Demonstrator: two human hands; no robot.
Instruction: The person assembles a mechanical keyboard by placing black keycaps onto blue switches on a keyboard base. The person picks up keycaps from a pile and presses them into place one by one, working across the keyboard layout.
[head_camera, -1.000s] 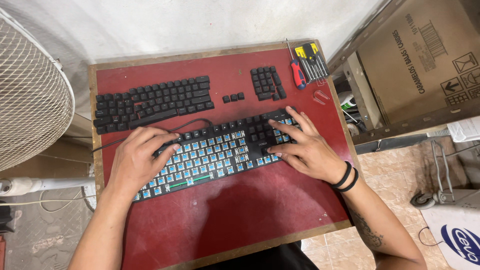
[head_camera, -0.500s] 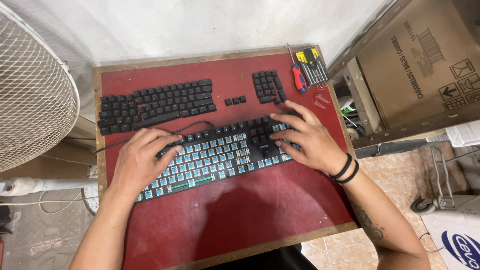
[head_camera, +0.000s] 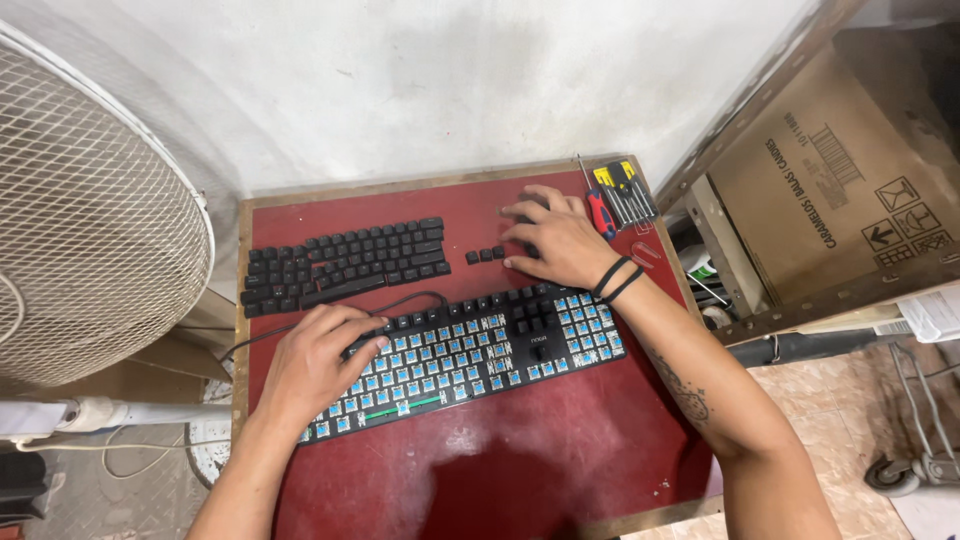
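The fingers (head_camera: 520, 215) of the right hand (head_camera: 555, 240) were spread and bent down over a small block of loose black keycaps (head_camera: 486, 255) at the far right of the red table (head_camera: 480, 480); most of that block lay hidden beneath the palm, so whether a cap was pinched between the fingertips could not be told. The right forearm ran back diagonally across the table's right edge, two dark bands at the wrist. The left hand (head_camera: 318, 365) lay palm down on the left end of the black keyboard (head_camera: 470, 355), its fingers curled loosely against the top row and holding nothing that showed. The keyboard sat slantwise in the middle of the table, most of its blue switches bare, some caps left along its upper row. Beyond it lay the large set of removed keycaps (head_camera: 345, 262), laid out in rows. Small screwdrivers (head_camera: 618, 195) rested at the far right corner, just beside the right hand. A white fan (head_camera: 90, 230) stood to the left, a cardboard box (head_camera: 840, 170) to the right.
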